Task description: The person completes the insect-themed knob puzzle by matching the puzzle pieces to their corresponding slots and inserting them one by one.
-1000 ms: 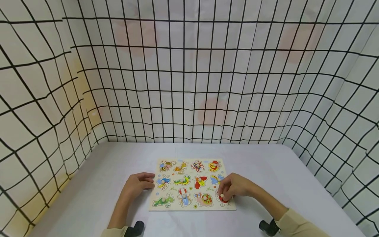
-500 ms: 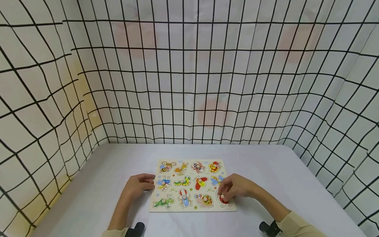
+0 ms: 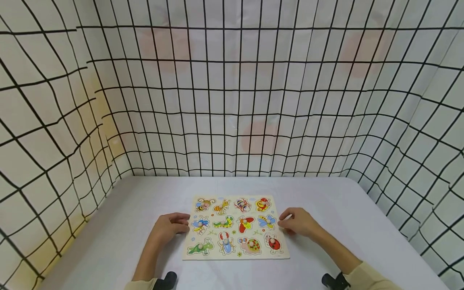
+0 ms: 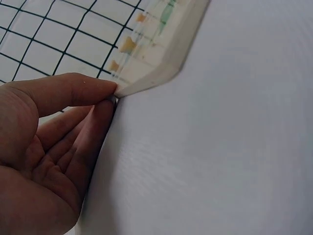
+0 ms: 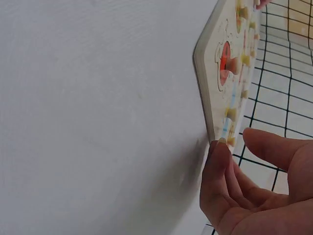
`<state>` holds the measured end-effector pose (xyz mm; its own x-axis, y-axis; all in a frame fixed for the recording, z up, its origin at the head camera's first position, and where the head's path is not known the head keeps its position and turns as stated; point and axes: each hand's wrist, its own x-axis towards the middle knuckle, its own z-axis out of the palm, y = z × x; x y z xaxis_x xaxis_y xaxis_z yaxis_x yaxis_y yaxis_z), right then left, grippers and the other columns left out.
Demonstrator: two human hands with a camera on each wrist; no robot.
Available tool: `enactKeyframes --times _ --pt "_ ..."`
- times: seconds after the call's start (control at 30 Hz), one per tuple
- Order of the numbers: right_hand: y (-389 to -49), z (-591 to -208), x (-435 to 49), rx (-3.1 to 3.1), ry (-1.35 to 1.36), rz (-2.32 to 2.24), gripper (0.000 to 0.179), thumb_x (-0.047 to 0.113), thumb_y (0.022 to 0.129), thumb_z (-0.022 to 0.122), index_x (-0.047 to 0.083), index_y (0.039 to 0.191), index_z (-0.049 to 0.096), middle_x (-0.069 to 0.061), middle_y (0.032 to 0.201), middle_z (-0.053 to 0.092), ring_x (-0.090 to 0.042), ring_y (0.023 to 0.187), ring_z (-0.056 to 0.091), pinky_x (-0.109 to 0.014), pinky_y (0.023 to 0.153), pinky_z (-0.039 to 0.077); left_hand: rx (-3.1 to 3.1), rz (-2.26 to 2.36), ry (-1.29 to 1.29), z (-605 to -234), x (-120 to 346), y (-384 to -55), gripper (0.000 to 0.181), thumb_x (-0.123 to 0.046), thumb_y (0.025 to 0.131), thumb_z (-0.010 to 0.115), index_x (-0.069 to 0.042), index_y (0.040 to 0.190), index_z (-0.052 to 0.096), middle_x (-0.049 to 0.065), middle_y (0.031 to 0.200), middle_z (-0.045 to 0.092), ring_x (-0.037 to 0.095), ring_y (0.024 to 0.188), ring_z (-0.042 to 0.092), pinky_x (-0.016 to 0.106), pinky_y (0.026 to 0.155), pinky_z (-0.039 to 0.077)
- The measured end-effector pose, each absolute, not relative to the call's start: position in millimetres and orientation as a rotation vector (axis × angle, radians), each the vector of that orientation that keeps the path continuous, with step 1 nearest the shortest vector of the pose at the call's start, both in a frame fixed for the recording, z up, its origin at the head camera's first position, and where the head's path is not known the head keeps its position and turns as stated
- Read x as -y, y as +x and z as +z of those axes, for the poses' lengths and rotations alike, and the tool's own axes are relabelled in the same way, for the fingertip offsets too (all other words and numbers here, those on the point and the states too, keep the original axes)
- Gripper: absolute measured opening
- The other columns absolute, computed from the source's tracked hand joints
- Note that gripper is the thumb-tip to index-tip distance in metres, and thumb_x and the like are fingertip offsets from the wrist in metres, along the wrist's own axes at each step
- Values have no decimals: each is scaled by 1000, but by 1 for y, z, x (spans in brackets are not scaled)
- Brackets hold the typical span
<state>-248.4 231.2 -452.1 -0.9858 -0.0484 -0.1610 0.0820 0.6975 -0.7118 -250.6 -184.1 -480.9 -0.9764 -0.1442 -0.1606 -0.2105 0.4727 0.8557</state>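
A wooden peg puzzle board (image 3: 233, 255) with several insect pieces lies flat on the table. My left hand (image 3: 167, 228) is at its left side; in the left wrist view the thumb (image 4: 78, 90) and a fingertip come together at the board's edge, pinching it. At the right side is my right hand (image 3: 299, 222), holding no piece. Its thumb (image 5: 274, 147) stands apart from the fingers, and a fingertip is at the board's edge in the right wrist view. The red ladybug piece (image 3: 274, 243) sits in its recess, its knob uncovered. A blue-winged insect piece (image 3: 267, 221) is nearest the right fingers.
White cloth covers the table (image 3: 232, 278) around the board. Behind and on both sides rise white walls with a black grid (image 3: 232, 100). A black device is strapped on each wrist, the right one (image 3: 335, 280) by a beige sleeve.
My right hand has let go of the ladybug piece's knob and moved up and right to the board's right edge. The ladybug is now fully visible. The left hand has stayed put.
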Motion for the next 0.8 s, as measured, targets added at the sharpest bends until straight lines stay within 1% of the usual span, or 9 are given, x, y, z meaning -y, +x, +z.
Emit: enactKeyframes --times 0.13,0.23,0.47,0.8 --pt "-248 -457 -230 -2727 62 -1167 33 19 88 75 2 116 68 -7 80 65 -17 68 61 -31 63 52 -2630 1551 -312 -478 183 -250 35 -6 83 78 -7 118 74 3 89 71 19 79 61 29 71 50" --pt "-248 -460 -229 -2712 61 -1181 37 19 88 74 0 119 67 -7 80 65 -17 67 61 -31 63 53 -2622 1561 -311 -475 181 -250 36 -5 82 79 -5 118 74 6 88 70 19 79 61 29 71 52" --pt "-247 -461 -227 -2681 74 -1259 38 15 89 73 -2 122 65 -8 83 66 -18 69 63 -31 64 55 -2611 1581 -355 -471 178 -253 37 -2 78 80 -2 114 75 9 84 67 21 77 60 29 69 55" --pt "-245 -465 -226 -2684 105 -1277 38 12 89 72 -1 123 65 -8 82 66 -17 68 62 -31 64 54 -2600 1557 -384 -474 180 -255 37 -3 77 82 -4 113 75 8 85 68 21 75 61 28 68 54"
